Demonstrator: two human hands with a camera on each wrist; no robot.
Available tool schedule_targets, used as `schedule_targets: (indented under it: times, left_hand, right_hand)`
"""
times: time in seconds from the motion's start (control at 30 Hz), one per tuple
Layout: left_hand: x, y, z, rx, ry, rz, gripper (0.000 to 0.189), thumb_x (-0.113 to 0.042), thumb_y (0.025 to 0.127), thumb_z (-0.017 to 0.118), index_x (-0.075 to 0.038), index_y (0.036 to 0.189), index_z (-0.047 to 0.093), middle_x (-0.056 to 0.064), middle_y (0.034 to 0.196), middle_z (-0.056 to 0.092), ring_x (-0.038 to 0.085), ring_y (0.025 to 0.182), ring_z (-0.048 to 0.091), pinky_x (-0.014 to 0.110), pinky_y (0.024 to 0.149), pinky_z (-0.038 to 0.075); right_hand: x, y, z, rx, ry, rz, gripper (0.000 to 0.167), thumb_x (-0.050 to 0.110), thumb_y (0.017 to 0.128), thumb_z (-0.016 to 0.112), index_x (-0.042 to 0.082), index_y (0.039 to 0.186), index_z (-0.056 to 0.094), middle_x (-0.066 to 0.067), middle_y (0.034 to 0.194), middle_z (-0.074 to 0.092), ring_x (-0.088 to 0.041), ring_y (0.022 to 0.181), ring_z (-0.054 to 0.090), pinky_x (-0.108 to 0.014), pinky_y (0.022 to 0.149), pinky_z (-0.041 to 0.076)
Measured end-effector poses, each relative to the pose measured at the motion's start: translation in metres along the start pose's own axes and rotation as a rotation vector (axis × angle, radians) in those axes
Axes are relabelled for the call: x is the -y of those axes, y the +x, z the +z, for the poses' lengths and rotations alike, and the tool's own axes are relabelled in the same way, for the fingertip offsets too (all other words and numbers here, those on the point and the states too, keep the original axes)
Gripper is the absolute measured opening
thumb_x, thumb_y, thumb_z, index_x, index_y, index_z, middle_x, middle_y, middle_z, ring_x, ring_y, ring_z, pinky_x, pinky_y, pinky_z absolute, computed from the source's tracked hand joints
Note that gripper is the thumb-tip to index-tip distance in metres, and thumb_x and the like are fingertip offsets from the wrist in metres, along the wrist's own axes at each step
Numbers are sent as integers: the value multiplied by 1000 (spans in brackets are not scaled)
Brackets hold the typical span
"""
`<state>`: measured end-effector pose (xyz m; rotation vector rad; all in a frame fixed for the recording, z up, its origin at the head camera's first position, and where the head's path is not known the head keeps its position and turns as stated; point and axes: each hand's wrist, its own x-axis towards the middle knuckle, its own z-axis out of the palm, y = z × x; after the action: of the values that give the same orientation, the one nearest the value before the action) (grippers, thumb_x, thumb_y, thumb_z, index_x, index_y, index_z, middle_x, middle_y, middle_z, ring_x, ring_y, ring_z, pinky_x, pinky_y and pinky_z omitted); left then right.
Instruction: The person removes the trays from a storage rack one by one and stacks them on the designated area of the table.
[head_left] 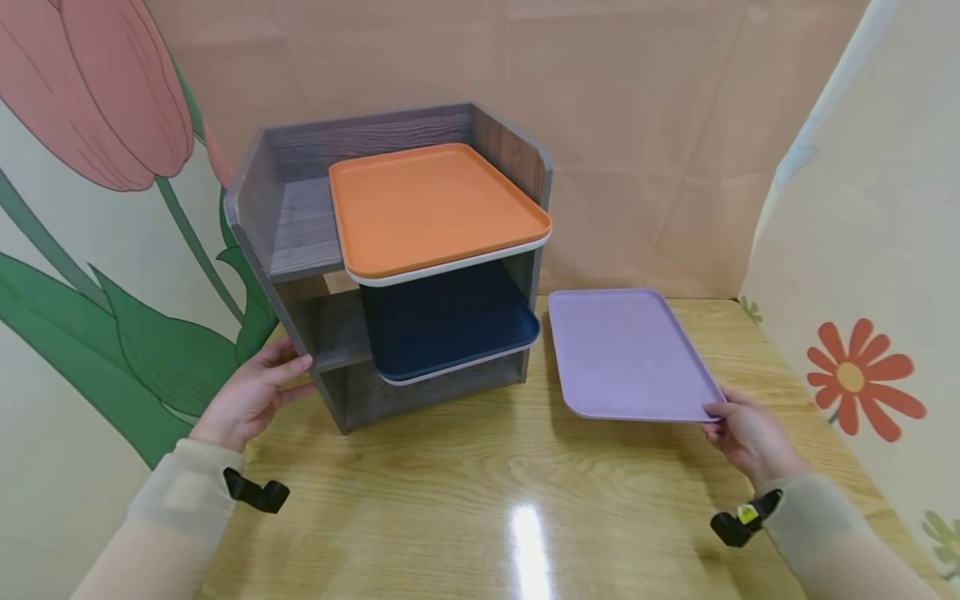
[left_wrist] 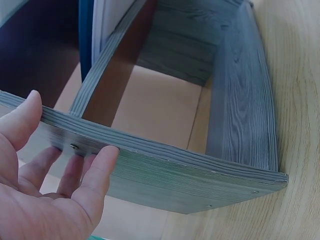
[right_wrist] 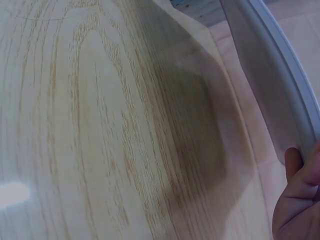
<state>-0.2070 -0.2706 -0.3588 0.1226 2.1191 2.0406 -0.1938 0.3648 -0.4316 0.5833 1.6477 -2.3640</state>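
At the near right corner, my right hand (head_left: pixel 753 437) pinches a purple tray (head_left: pixel 630 354), thumb on top and fingers below. The right wrist view shows this tray (right_wrist: pixel 275 75) tilted edge-on above its shadow on the table. My left hand (head_left: pixel 251 396) is at the left side of a grey wooden shelf (head_left: pixel 307 225). In the left wrist view the fingertips (left_wrist: pixel 107 152) touch the outer face of its side panel, with the thumb by the front edge. An orange tray (head_left: pixel 442 208) lies over a white one on the shelf's top, and a dark blue tray (head_left: pixel 450 321) on the middle level.
The shelf stands on a light wooden table (head_left: pixel 420 500). A pale rim (head_left: pixel 442 371) shows under the dark blue tray, and both tray stacks jut past the shelf's front. Behind hangs a peach backdrop (head_left: pixel 637 150), with flower-printed sheets at both sides.
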Motion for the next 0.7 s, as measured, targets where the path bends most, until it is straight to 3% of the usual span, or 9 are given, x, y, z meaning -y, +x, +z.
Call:
schedule_targets:
  times: [0.17,0.23,0.33,0.5,0.7]
  left_hand:
    - [0,0,-1,3,-7,8,54,-22,100,55,-8,145,30,1,128,38,12,116,44,34,97,46]
    - [1,1,-1,3,-10,10,54,-22,100,55,-8,145,30,1,128,38,12,116,44,33,96,46]
    - [2,2,-1,3,-5,13,56,-23,99,56,-8,146,29,1,129,38,12,116,44,34,96,46]
    - [2,2,-2,3,-4,12,57,-23,100,55,-7,147,27,2,130,37,12,116,43,33,96,46]
    - [1,1,-2,1,-2,5,59,-24,100,55,-7,148,25,3,134,35,12,118,42,34,97,45]
  right_hand:
    - [-1,0,0,-25,4,27,48,0,99,46,18,141,32,-1,78,63,-12,61,59,-23,56,52]
    - [-1,0,0,-28,9,37,44,0,99,46,18,138,35,-1,78,63,-12,62,59,-23,57,53]
    - [-1,-1,1,-32,4,55,53,1,99,44,18,146,28,-1,78,63,-12,62,60,-23,57,52]
    - [-1,0,2,-30,-7,77,69,1,100,41,14,155,2,0,77,62,-12,61,59,-23,56,52]
    - [-2,1,2,-37,-1,83,69,0,99,41,13,155,3,-1,77,62,-12,61,59,-23,57,53]
